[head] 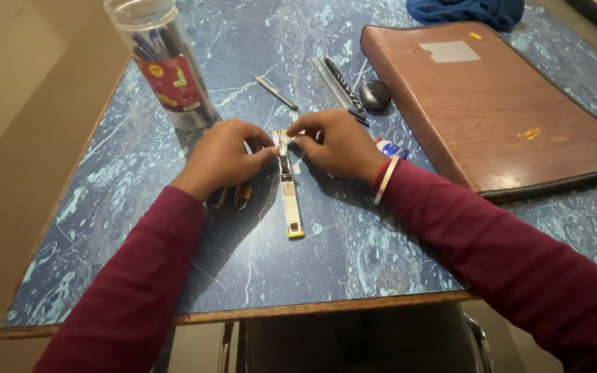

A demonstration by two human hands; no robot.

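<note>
An opened yellow stapler [288, 197] lies flat on the blue marbled surface [354, 255]. Left hand [226, 157] and right hand [336, 144] each pinch its far end, grip closed. Beyond: brown folder [492, 103], clear pen jar [164, 65].

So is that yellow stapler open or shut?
Open: the stapler lies unfolded flat on the table, both hands at its far end.

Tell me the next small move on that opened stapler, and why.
Probably press down at the far end: both hands, left hand and right hand, pinch the opened yellow stapler there, its long arm lying flat on the blue table.
</note>
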